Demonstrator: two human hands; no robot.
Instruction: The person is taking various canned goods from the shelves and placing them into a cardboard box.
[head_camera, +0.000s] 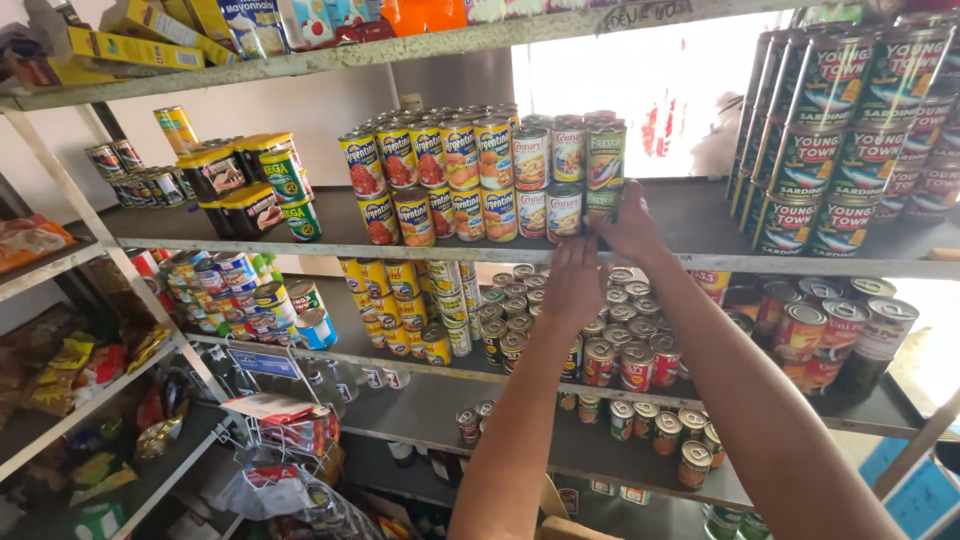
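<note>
Both hands (600, 255) raised at cans (585, 190)

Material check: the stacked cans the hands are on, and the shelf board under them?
Cans: probably thin metal, shown by bright rimmed silver lids on the cans one shelf down, with glossy printed labels around them. Shelf board: dark grey, smooth, slightly reflective; painted metal or laminate, cannot tell which. Its pale front edge and slanted uprights look like painted steel angle. Left hand and right hand touch the bottom cans.
</note>
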